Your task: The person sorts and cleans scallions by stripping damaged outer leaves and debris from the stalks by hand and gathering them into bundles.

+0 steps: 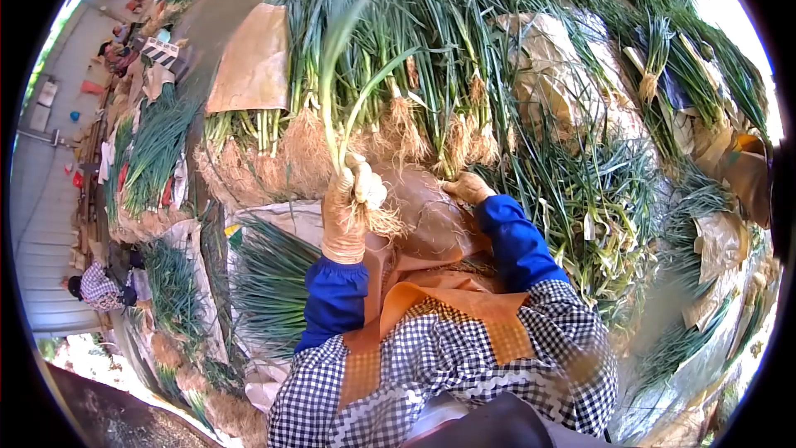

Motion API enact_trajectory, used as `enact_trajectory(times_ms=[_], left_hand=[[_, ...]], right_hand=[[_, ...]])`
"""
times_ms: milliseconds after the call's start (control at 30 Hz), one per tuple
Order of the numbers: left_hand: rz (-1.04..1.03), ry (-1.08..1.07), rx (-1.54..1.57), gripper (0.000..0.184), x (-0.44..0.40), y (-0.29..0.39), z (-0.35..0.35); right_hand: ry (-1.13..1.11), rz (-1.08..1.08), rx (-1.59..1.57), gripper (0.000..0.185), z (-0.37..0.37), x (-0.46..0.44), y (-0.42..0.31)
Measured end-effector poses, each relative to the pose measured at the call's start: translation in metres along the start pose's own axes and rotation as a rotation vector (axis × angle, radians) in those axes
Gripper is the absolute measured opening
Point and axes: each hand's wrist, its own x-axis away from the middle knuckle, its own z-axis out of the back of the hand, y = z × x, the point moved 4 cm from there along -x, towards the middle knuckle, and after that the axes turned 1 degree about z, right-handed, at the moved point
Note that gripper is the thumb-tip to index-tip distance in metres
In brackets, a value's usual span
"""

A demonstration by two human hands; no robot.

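My left hand (351, 192), in a pale glove, is closed around a few spring onions (333, 120) just above their roots. Their leaves rise upright and the stringy roots (380, 220) hang beside the hand. My right hand (470, 188) is lower on the right, its fingers curled in at the root end of a spring onion (452, 162) at the edge of the pile. Behind both hands lies a wide row of spring onions (402, 41), with roots facing me. Brown plastic sheeting (427, 207) covers my lap below the hands.
To the left, a bundle of spring onions (269, 282) lies on a pale sheet. Loose leaves (597, 224) are heaped on the right. A tan sheet (249, 62) covers part of the row. A person (101, 286) sits far left, beside more spring onions (170, 282).
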Motion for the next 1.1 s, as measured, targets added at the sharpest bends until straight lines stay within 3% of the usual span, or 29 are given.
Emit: enact_trajectory(times_ms=[33, 67, 100, 133, 167, 233, 300, 367, 433, 500, 533, 567, 633, 667, 700, 767, 800, 833, 900, 967, 1000, 1033, 1100], left_hand=[[-0.007, 0.131, -0.053, 0.023, 0.004, 0.000, 0.005], [-0.038, 0.261, -0.156, 0.022, 0.007, -0.004, 0.004], [-0.069, 0.396, -0.250, 0.021, 0.012, -0.014, 0.004], [-0.047, 0.418, -0.394, 0.021, 0.019, -0.026, 0.009], [0.086, 0.541, -0.215, 0.022, 0.034, -0.055, 0.050], [0.241, 0.607, -0.284, 0.020, 0.042, -0.102, 0.039], [0.465, 0.472, -0.027, 0.015, 0.054, -0.152, 0.061], [0.458, 0.650, -0.041, 0.013, 0.052, -0.192, 0.059], [0.460, 0.684, -0.010, 0.016, 0.056, -0.192, 0.053], [0.514, 0.614, 0.011, 0.015, 0.056, -0.188, 0.053], [0.506, 0.606, 0.018, 0.015, 0.055, -0.186, 0.051], [0.506, 0.607, 0.015, 0.015, 0.056, -0.186, 0.053], [0.487, 0.597, 0.037, 0.013, 0.055, -0.185, 0.054], [0.468, 0.586, 0.062, 0.013, 0.054, -0.185, 0.053], [0.464, 0.584, 0.063, 0.013, 0.052, -0.187, 0.054], [0.396, 0.676, -0.028, 0.013, 0.053, -0.189, 0.061], [0.358, 0.679, -0.042, 0.013, 0.052, -0.188, 0.058], [0.357, 0.680, -0.038, 0.013, 0.050, -0.189, 0.058], [0.330, 0.709, -0.047, 0.015, 0.049, -0.188, 0.061], [0.328, 0.732, -0.047, 0.016, 0.054, -0.188, 0.064], [0.350, 0.727, -0.080, 0.016, 0.053, -0.189, 0.066], [0.375, 0.720, -0.113, 0.015, 0.054, -0.191, 0.066], [0.349, 0.743, -0.150, 0.019, 0.052, -0.189, 0.053]], right_hand=[[-0.111, 0.107, 0.080, 0.036, -0.017, -0.015, 0.005], [0.127, 0.090, -0.132, 0.045, -0.003, -0.008, -0.001], [0.037, -0.181, -0.792, 0.039, 0.058, 0.025, -0.037], [-0.031, -0.166, -1.086, 0.036, 0.082, 0.045, -0.043], [-0.102, -0.157, -1.380, 0.033, 0.090, 0.061, -0.040], [-0.019, 0.044, -1.519, 0.030, 0.092, 0.078, -0.042], [-0.149, -0.012, -1.466, 0.030, 0.068, 0.087, -0.031], [-0.182, -0.066, -1.402, 0.032, 0.068, 0.093, -0.044], [-0.300, -0.060, -1.399, 0.038, 0.068, 0.091, -0.047], [-0.159, -0.188, -1.134, 0.044, 0.090, 0.081, -0.056], [-0.004, -0.075, -1.116, 0.048, 0.096, 0.069, -0.054], [0.074, -0.100, -1.260, 0.048, 0.097, 0.055, -0.053], [-0.020, -0.118, -0.894, 0.046, 0.087, 0.029, -0.029], [0.073, -0.264, -1.004, 0.041, 0.059, 0.009, -0.015], [0.474, -0.022, -0.669, 0.036, 0.057, 0.004, -0.015], [0.549, 0.003, 0.153, 0.033, 0.061, 0.014, -0.032], [0.566, -0.104, -0.095, 0.031, 0.080, 0.027, -0.044], [0.564, -0.103, -0.091, 0.031, 0.091, 0.041, -0.052], [0.371, -0.175, -0.942, 0.032, 0.096, 0.071, -0.053], [0.199, -0.162, -1.181, 0.032, 0.124, 0.112, -0.053], [0.249, -0.180, -1.193, 0.034, 0.134, 0.120, -0.051], [0.256, -0.290, -1.040, 0.034, 0.139, 0.116, -0.041], [0.384, -0.308, -0.709, 0.035, 0.129, 0.086, -0.030]])
